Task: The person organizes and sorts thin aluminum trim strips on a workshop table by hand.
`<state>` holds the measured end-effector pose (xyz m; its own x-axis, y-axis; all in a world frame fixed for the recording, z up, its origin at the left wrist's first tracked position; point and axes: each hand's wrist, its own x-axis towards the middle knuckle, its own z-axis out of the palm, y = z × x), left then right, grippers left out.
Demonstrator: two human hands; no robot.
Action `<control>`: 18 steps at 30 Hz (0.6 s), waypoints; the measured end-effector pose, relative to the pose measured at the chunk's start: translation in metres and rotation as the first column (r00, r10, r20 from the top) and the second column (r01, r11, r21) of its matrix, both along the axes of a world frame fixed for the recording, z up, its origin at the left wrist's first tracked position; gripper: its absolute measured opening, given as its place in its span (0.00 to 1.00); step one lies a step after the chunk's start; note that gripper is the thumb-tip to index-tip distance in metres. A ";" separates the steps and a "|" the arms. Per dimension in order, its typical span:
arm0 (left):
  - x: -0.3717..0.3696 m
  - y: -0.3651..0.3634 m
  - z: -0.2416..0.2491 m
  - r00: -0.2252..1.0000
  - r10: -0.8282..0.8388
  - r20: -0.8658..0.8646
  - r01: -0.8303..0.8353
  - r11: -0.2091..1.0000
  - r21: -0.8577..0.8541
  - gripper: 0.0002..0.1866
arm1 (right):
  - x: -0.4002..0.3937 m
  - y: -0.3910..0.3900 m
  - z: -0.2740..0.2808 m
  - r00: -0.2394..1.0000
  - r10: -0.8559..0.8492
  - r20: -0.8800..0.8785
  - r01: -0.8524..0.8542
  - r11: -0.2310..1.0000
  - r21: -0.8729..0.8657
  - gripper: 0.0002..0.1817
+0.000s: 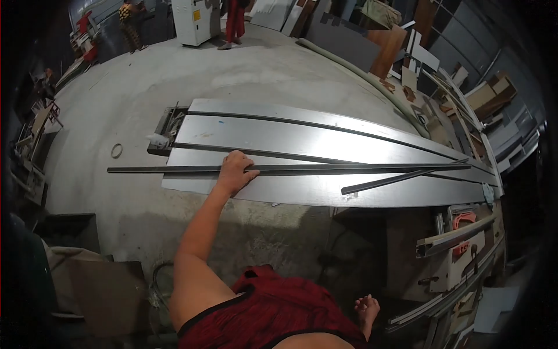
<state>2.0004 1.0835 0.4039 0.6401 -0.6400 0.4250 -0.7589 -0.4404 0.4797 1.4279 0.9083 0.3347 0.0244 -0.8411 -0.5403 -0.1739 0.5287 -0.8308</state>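
My left hand [235,173] is closed around a long, dark, narrow bar [314,169], left of its middle. The bar lies across a shiny metal worktable [232,129], its left end jutting past the table edge. A shorter dark bar [383,182] rests at an angle by the long bar's right part, the two crossing near the right end. Low by my right side hangs my right hand [367,308], away from the table, its fingers loosely curled and apart with nothing visible in them.
Dark slots run along the tabletop. A ring [117,150] lies on the concrete floor at left. Metal profiles [453,237] and an orange-handled tool [464,219] are at lower right. Boards [343,38] lean at the back. Near a white cabinet [196,22] stands a person [235,23].
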 end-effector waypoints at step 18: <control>-0.053 -0.146 0.013 0.989 -0.132 0.071 0.134 0.991 -0.024 0.13 | -0.018 0.024 -0.015 0.999 -0.032 -0.026 0.032 0.999 0.002 0.12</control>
